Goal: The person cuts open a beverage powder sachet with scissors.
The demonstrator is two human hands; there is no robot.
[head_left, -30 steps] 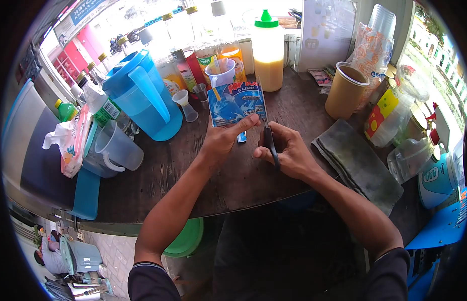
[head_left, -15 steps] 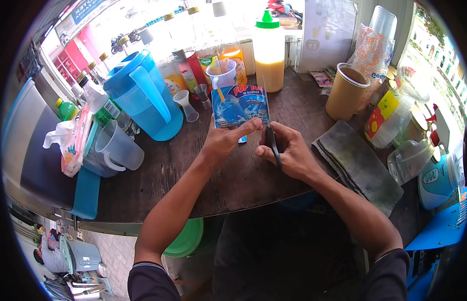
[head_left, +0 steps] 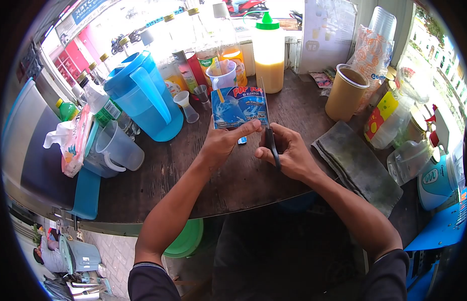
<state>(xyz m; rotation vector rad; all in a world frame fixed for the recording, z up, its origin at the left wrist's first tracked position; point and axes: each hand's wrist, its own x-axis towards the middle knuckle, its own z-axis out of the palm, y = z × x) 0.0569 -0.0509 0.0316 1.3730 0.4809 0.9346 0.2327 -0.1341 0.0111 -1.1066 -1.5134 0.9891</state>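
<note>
My left hand [head_left: 228,140] grips a blue drink-powder sachet [head_left: 239,106] by its lower edge, thumb across the front. The sachet stands upright with its printed face toward me. In my right hand [head_left: 286,148] is a pair of scissors [head_left: 273,148] with dark handles, its blades pointing away along the sachet's right edge. A small blue scrap [head_left: 242,141] lies on the dark wooden table [head_left: 213,188] just below the sachet. Beyond it stand a white measuring cup [head_left: 222,75] and a clear double-ended measuring cup [head_left: 187,106].
To the left are a blue pitcher [head_left: 143,95] and a clear plastic jug [head_left: 120,145]. A squeeze bottle [head_left: 268,75] stands at the back. On the right are a brown paper cup [head_left: 346,93], a folded grey cloth [head_left: 356,165] and a blue tin [head_left: 437,183]. Bottles line the window.
My hands, the sachet and the scissors stay in nearly the same place, with only a very slight shift. Outside the window, a red motorbike has moved to the left.
</note>
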